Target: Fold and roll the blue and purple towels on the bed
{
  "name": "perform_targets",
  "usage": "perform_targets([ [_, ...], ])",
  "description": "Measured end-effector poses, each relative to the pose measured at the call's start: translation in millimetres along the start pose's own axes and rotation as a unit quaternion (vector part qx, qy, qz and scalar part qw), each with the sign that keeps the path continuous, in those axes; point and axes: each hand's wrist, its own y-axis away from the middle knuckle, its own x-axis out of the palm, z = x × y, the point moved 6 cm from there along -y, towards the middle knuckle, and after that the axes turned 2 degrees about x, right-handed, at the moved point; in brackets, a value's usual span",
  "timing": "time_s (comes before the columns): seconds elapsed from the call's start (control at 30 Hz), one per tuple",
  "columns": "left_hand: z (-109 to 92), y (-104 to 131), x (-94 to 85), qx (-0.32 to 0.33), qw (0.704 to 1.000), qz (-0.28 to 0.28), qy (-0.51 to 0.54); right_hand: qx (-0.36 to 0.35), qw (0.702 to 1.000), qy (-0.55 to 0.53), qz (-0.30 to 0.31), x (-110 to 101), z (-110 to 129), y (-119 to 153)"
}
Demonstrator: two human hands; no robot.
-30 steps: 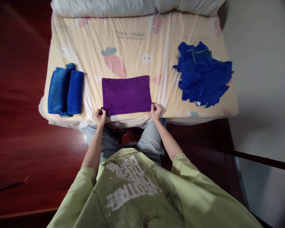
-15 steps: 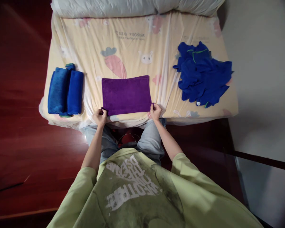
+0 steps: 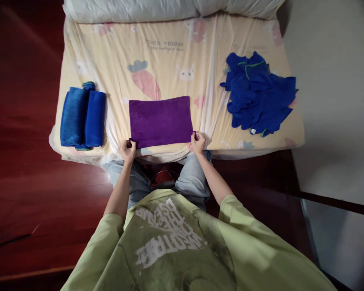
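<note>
A purple towel (image 3: 160, 121) lies flat as a rectangle at the near side of the bed, its long edge toward me. My left hand (image 3: 128, 150) pinches its near left corner between thumb and fingers. At the near right corner, my right hand (image 3: 198, 142) grips the same towel in a pinch. Off to the left sit several rolled or folded blue towels (image 3: 95, 118), stacked closely together. A loose, crumpled heap of blue cloths (image 3: 257, 97) with green edging lies on the right.
The bed (image 3: 170, 48) wears a yellow sheet printed with carrots and rabbits. A pale rolled quilt (image 3: 170, 10) runs along its far side. A light wall (image 3: 336, 101) stands to the right, and dark red floor (image 3: 33, 182) spreads on the left.
Both hands keep their pinch on the purple towel's near corners, and the towel lies as before. The view has shifted very slightly.
</note>
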Motion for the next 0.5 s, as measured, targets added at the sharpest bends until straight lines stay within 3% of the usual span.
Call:
perform_targets([
  [0.5,5.4,0.1,3.0,0.022,0.999,0.027,0.006,-0.005,1.0,0.008,-0.024,2.7,-6.2,1.6],
])
